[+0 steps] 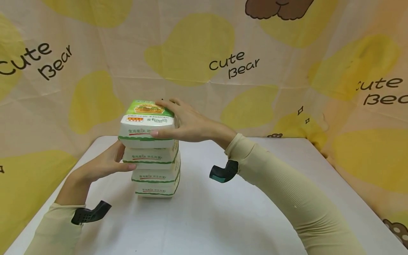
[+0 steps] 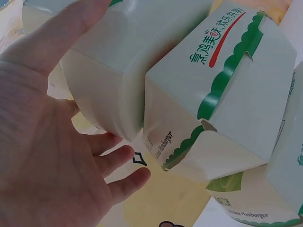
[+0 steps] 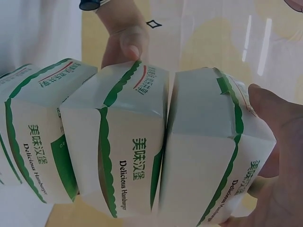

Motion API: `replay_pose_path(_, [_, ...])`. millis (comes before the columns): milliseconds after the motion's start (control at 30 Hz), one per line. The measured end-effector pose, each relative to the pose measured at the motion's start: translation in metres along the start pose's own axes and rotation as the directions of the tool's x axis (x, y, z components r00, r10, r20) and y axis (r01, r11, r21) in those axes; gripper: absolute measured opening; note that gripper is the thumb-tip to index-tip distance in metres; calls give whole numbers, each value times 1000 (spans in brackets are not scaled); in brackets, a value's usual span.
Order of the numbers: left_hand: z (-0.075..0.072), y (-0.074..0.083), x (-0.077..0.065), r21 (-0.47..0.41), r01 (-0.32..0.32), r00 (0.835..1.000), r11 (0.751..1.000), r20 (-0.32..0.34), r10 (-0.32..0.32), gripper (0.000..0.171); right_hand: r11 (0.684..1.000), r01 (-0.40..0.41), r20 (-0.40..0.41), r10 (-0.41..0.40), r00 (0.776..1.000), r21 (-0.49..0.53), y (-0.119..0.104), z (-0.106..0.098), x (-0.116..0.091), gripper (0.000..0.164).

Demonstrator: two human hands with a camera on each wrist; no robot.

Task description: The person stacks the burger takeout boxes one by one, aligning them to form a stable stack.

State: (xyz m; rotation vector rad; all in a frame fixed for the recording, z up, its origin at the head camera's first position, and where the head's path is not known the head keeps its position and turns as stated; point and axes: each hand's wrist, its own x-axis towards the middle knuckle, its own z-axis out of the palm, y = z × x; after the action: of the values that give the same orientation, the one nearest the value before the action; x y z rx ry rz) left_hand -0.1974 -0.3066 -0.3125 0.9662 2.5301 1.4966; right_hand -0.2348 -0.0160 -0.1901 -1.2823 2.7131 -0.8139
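Note:
Several white hamburger boxes with green scalloped trim form one uneven stack on the white table point(image 1: 204, 219). My right hand point(image 1: 194, 124) grips the top box point(image 1: 145, 140), thumb on its front and fingers over the far right edge. That box has a green lid with a burger picture and sits slightly left of those below. My left hand point(image 1: 102, 164) holds the second box point(image 1: 149, 156) from its left side, its thumb at the front. In the left wrist view the other fingers point(image 2: 125, 187) spread beside the stack, one partly hidden behind a box.
Below stand the third box point(image 1: 156, 176) and the bottom box point(image 1: 155, 191). A yellow-patterned cloth point(image 1: 188, 49) with "Cute Bear" lettering hangs behind the table. Black straps with small devices show on the left wrist point(image 1: 90, 212) and right wrist point(image 1: 224, 172).

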Motion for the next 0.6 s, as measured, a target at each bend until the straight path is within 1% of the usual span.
replay_pose_path(267, [-1,-1,0,15,6,1000,1000,0,-6,101,1000,-7,13,7,1000,-5,1,0,0,89])
replay_pose_path(433, [-2,-1,0,13,-5,1000,1000,0,5,103,1000,6,6,-6,1000,-7,1,-1,0,89])
replay_pose_path(600, [-3,-2,0,20,1,1000,1000,-2,-1,104,1000,2,1,-1,1000,-9,1,-1,0,89])
